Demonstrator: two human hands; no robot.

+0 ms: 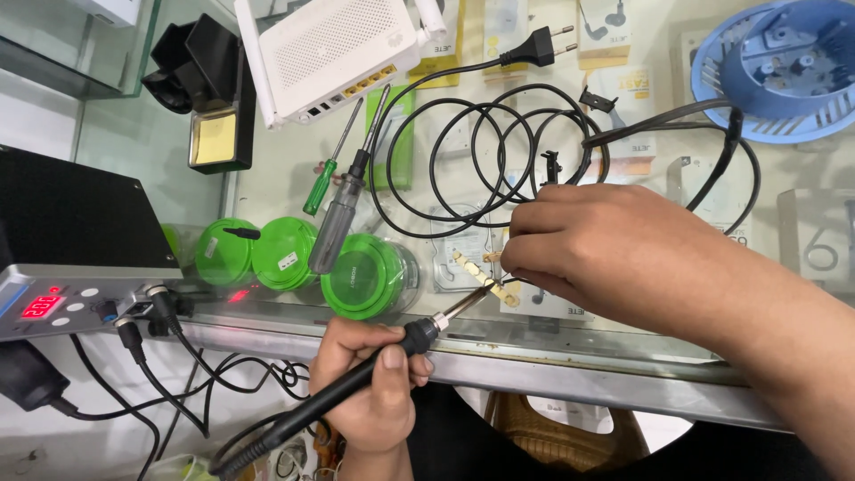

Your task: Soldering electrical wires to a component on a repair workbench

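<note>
At the near edge of the glass counter (623,352), seen from my head camera, my left hand (374,387) was wrapped tight around the black soldering iron (356,385), thumb pressed along its grip, tip angled up toward a small cream plastic part (485,278). My right hand (592,249) curled over that part, fingertips (514,261) pinched closed on it where thin black wires (499,151) met. Green round tins (361,276) and a screwdriver (343,214) lay just beside.
</note>
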